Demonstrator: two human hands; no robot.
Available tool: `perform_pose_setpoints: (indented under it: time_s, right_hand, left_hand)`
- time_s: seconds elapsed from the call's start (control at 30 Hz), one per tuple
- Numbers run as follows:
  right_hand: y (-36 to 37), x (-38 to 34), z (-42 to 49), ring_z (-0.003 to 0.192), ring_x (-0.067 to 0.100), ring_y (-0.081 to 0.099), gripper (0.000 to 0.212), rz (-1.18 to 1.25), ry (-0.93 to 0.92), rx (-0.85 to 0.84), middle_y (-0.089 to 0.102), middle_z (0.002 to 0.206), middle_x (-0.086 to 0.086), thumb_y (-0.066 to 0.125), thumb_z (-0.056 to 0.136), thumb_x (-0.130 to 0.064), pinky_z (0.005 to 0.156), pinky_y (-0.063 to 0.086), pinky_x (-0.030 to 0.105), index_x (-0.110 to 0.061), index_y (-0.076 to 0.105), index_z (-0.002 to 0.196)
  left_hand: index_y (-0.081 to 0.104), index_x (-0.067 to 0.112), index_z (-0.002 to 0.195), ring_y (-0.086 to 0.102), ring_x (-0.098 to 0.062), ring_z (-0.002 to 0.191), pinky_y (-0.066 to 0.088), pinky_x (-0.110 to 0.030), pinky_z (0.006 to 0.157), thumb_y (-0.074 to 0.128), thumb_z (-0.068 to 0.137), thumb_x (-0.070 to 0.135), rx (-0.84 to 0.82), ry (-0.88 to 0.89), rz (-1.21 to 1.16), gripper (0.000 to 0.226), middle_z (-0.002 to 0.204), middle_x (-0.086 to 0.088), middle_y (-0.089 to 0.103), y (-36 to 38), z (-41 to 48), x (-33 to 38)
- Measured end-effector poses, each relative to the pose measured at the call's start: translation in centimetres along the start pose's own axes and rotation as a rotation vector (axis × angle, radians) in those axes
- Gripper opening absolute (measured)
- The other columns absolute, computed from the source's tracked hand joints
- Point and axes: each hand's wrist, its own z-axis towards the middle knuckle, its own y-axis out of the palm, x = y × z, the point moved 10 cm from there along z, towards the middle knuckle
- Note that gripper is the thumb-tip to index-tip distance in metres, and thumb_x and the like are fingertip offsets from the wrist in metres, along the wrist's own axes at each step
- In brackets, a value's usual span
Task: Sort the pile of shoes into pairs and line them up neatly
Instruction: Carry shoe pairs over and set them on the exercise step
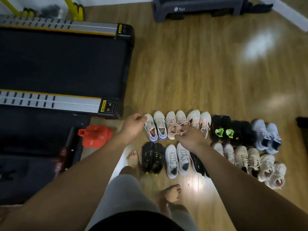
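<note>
Grey trousers (126, 194) and two bare feet (172, 191) stand on the wooden floor (200, 72), right at the edge of the shoes. The shoes sit in two rows, toes pointing away.

The far row has six pairs side by side:
- a white pair with purple soles (159, 125)
- a pink pair (171, 129)
- a white-and-pink pair (195, 117)
- a black pair with green tongues (216, 125)
- a plain black pair (245, 130)
- a pale blue pair (261, 132)

The near row starts with a black pair with yellow bits (151, 157) and a pale grey pair (177, 160). Next come dark shoes (199, 164), mostly hidden under the right forearm, so I can't count them. Three beige pairs (241, 157) finish the row.

The left hand (133, 126) is at the toe of the leftmost white shoe, fingers curled; whether they grip anything I cannot tell. The right hand (191, 137) reaches over the pink pair, fingers pinching its laces.

One treadmill (66, 64) lies to the left, with one red object marked 8 (95, 135) beside it. One grey step (196, 12) sits at the far wall.
</note>
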Motion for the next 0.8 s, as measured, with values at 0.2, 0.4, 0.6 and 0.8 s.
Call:
perform_pose_setpoints:
  time_s: [0.2,0.4,0.6,0.8]
  right_hand:
    - [6.2,2.8,5.0,0.109,0.030,0.061,0.035,0.059,0.093,-0.057,0.069,0.110,0.009,0.063,0.084,-0.034,0.087,0.044,0.031,-0.017,0.060,0.115]
    - [13.2,6.1,14.0,0.107,0.032,0.061,0.033,0.009,0.237,-0.081,0.068,0.109,0.010,0.055,0.086,-0.038,0.078,0.040,0.029,-0.017,0.059,0.110]
    - [23.6,8.4,28.3,0.112,0.037,0.057,0.038,-0.042,0.281,-0.208,0.064,0.114,0.016,0.056,0.090,-0.033,0.085,0.043,0.034,-0.010,0.052,0.120]
    - [33.0,12.0,40.0,0.119,0.036,0.054,0.047,-0.116,0.300,-0.214,0.056,0.129,0.017,0.057,0.093,-0.033,0.077,0.036,0.030,-0.007,0.046,0.130]
  left_hand:
    - [0.069,0.012,0.094,0.064,-0.028,0.090,0.045,-0.030,0.075,0.065,0.082,0.038,-0.125,-0.150,0.108,0.029,0.094,-0.012,0.070,5.8,5.7,-6.4]
    - [0.063,0.014,0.075,0.065,-0.030,0.100,0.051,-0.044,0.094,0.062,0.073,0.042,-0.312,-0.421,0.076,0.028,0.103,-0.016,0.069,12.6,15.9,-15.8]
    - [0.066,0.000,0.106,0.064,-0.037,0.098,0.048,-0.041,0.081,0.053,0.064,0.043,-0.318,-0.519,0.027,0.062,0.106,-0.023,0.066,16.5,27.9,-22.5]
    - [0.061,0.016,0.080,0.065,-0.034,0.104,0.050,-0.044,0.094,0.059,0.078,0.047,-0.335,-0.517,0.139,0.031,0.109,-0.019,0.068,21.3,36.8,-31.8]
